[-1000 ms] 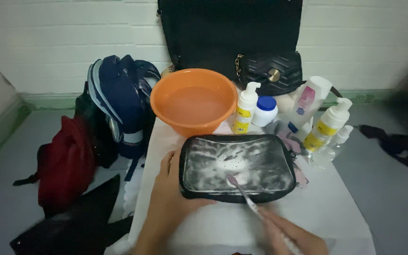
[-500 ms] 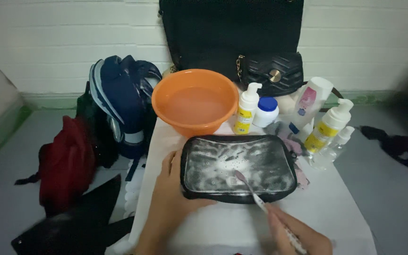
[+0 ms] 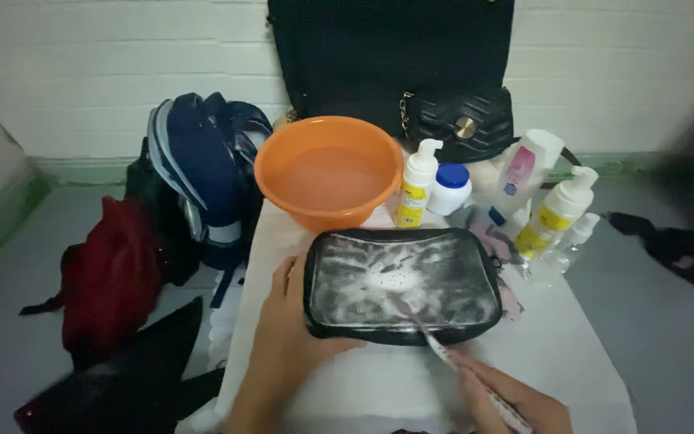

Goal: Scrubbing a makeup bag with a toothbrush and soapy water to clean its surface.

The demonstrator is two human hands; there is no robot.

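A soft black rectangular pouch (image 3: 403, 285), coated in white foam, is laid on the white cloth-covered table (image 3: 572, 354) just before a glossy orange basin (image 3: 328, 170). Its left edge is steadied by the left hand (image 3: 283, 337), fingers spread flat. A thin brush (image 3: 435, 341) is gripped by the right hand (image 3: 508, 398), partly cut off below.

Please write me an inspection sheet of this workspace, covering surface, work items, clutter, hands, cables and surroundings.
Surface: small table under a white cover.
Job's things: black pouch lying flat, coated in white foam; toothbrush with its head on the foam; orange basin holding water.
Clutter: two pump bottles, white jar with blue lid, clear bottle.
Hands: left hand steadies the pouch's left edge; right hand grips the toothbrush.
Cables: nothing seen.
Surroundings: white wall, black quilted handbag, navy backpack, red bag on grey floor.
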